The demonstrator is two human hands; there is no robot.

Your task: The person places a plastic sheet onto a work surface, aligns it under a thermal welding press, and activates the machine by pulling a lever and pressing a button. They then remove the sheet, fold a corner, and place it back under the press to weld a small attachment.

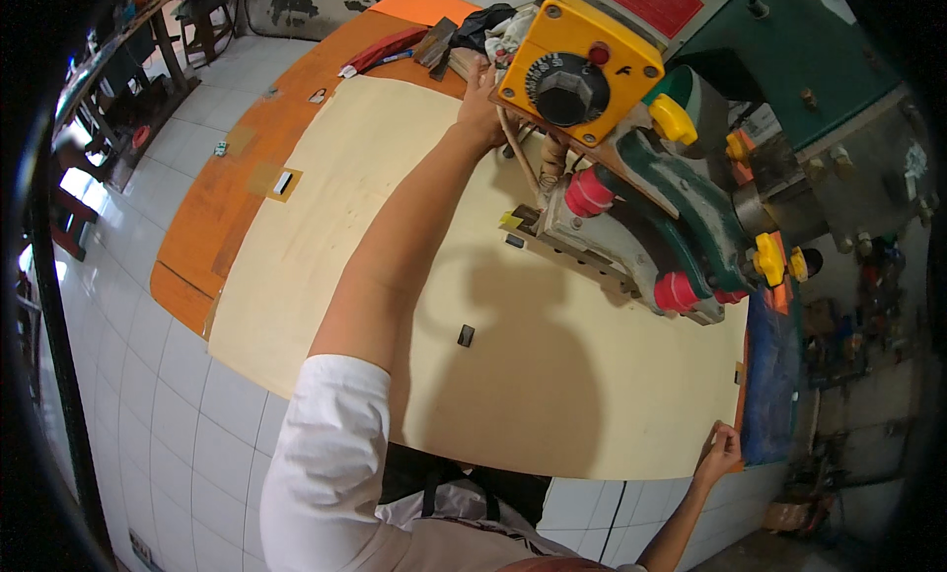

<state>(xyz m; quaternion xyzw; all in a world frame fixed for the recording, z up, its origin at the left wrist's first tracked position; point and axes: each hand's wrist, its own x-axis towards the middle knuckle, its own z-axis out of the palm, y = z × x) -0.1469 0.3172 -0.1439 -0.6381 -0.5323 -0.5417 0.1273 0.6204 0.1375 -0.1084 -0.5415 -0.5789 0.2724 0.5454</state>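
Observation:
A large cream sheet (286, 286) lies flat across an orange tabletop. My left arm stretches over it to the far edge. There my left hand (480, 107) rests by the sheet's border with its visible fingers stretched out; the yellow control box hides part of this hand. Down at the near right corner, my right hand (723, 452) has its fingers curled in and pressed together at the sheet's edge. A small black block (466, 335) lies on the sheet, right of my left forearm.
A green machine head (819, 64) with a yellow dial box (582, 69) overhangs the table at the right. Below it is an arm with red knobs (589, 192). A red pouch (387, 49) and rags lie at the far edge. The orange table (187, 247) shows at left.

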